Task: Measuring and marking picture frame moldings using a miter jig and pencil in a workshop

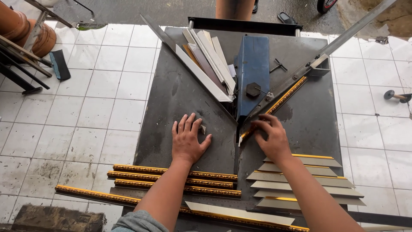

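Lying flat and open, the left hand (187,139) is pressing the dark metal worktop (171,99) beside a small offcut (203,129); the right hand (269,137) is gripping a gold moulding strip (281,101) against the angled fence (296,79), near the blue cutter (253,68).

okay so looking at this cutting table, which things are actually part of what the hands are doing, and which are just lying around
In use:
right hand pressing a gold moulding strip against the metal fence
left hand flat on the dark table
blue cutter head
cut mitred pieces
long gold strips

Lying about:
pale offcuts
clay pots
dark brush
small wheel
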